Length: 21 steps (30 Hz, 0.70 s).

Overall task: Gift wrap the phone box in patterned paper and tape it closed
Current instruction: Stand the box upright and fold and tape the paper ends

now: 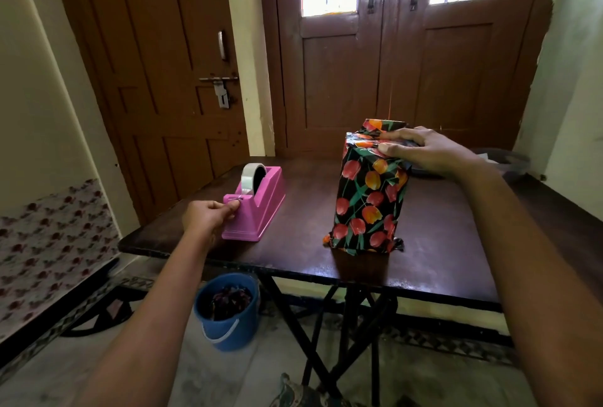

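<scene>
Box [368,201] upright under right hand [430,153], tape end [236,199] in left hand [208,215]

- Counter [440,243]: dark wood top, black crossed legs.
- Bucket [228,312]: blue, on the floor below the counter's near left corner, dark scraps inside.
- Door [156,80]: brown, far left, with a metal latch [222,88].
- Double door [398,63]: far, two bright panes.
- Dark dish [509,161]: counter's far right.

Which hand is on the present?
The right hand, pressing the top of the wrapped phone box; the left hand pinches tape at the pink tape dispenser.
</scene>
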Each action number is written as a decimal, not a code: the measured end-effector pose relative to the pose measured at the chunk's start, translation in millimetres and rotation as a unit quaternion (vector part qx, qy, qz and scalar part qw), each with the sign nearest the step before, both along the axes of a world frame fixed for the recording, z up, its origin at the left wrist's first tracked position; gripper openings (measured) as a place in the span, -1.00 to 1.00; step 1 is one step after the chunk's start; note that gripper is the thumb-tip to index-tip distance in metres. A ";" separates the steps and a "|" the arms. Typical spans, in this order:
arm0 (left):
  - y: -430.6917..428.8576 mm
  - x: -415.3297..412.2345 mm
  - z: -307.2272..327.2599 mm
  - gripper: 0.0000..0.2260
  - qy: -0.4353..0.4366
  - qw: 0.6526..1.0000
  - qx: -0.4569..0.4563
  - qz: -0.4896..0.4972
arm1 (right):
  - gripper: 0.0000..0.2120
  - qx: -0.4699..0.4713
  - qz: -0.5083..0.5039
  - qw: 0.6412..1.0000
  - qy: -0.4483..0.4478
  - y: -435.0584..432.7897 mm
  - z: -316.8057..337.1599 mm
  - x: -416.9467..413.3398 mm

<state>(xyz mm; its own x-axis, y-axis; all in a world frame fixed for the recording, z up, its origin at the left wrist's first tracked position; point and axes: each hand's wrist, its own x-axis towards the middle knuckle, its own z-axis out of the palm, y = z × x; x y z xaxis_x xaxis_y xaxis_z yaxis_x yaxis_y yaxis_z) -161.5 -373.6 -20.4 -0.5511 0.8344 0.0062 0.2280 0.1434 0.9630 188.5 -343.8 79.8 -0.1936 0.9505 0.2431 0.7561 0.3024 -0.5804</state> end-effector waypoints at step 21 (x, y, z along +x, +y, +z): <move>8.6 133.4 140.0 -0.86 0.096 0.904 0.106 -0.402 | -0.50 -0.004 0.036 0.999 0.025 -16.3 5.5 4.4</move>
